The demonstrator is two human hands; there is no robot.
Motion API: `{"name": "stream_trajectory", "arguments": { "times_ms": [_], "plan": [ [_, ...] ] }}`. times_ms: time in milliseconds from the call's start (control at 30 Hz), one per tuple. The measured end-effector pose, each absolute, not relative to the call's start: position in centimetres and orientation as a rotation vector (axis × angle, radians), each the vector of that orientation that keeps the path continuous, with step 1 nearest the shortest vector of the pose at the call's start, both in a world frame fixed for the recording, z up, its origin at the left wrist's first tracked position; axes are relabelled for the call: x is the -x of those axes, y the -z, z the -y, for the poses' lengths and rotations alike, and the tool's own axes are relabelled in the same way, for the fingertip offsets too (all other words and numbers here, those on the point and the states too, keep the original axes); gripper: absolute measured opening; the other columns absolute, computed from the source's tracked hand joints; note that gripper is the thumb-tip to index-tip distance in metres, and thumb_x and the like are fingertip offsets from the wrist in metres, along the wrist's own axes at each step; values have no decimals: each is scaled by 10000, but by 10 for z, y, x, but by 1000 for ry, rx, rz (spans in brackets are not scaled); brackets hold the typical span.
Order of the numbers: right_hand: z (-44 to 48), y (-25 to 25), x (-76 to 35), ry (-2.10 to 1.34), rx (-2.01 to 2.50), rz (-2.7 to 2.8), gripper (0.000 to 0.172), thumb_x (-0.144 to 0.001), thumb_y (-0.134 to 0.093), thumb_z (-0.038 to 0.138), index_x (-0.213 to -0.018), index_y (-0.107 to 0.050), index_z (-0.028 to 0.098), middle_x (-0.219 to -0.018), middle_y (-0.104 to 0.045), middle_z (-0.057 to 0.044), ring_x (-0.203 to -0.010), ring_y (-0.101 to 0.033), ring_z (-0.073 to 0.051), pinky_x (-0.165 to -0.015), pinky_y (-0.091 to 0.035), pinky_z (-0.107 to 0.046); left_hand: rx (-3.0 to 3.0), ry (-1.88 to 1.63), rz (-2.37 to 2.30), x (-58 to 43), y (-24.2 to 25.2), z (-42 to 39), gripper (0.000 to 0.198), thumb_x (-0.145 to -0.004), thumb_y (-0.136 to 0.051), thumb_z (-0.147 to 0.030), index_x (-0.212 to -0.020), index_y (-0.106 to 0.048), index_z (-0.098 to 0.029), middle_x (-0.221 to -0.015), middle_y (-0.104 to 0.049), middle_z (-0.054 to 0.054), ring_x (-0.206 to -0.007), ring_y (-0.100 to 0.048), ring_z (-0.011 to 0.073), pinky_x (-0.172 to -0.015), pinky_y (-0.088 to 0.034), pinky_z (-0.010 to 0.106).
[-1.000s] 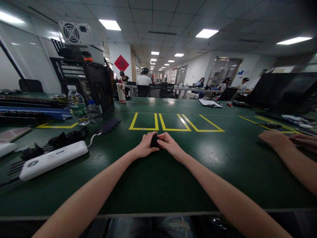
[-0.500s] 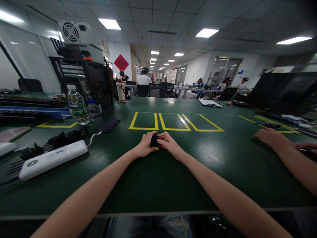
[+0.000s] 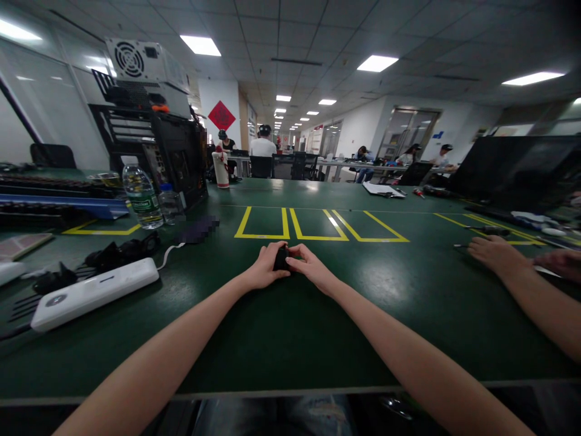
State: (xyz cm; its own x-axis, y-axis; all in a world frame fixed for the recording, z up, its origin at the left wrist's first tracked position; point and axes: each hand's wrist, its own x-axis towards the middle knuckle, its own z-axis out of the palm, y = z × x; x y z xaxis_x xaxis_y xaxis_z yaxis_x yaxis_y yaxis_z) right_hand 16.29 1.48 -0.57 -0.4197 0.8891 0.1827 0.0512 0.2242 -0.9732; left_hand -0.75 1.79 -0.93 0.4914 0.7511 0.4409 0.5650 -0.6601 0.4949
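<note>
Fingers of left hand (image 3: 263,266) and right hand (image 3: 313,268) closed around small black object (image 3: 280,259), mostly hidden, seemingly resting mid-width on bench (image 3: 290,345), short of yellow tape (image 3: 320,238). Open green surface to front edge. Rightward, co-worker's hand (image 3: 494,254); other hand (image 3: 561,263) cut off.

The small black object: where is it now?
In the head view, the small black object is near the centre, held between the left hand and right hand, just below yellow tape outlines.

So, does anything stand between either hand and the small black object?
Nothing visible does: the left hand holds the black object, and the right hand has its fingers right at it, nothing lying between.
</note>
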Motion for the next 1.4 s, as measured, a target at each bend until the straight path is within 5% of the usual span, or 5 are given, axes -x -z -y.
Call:
{"name": "stream_trajectory", "arguments": {
  "times_ms": [1400],
  "plan": [
    [-13,5,-162,-1252,904,1675,242,-732,-527,335,-936,-464,221,-982,-488,-24,-872,-522,-153,-784,-455,-367,-2443,-957,-1099,8,13,-21,678,-668,-619,-293,-1237,-260,-210,-1195,-382,90,-1041,-383,261,-871,-330,418]
  ]
}}
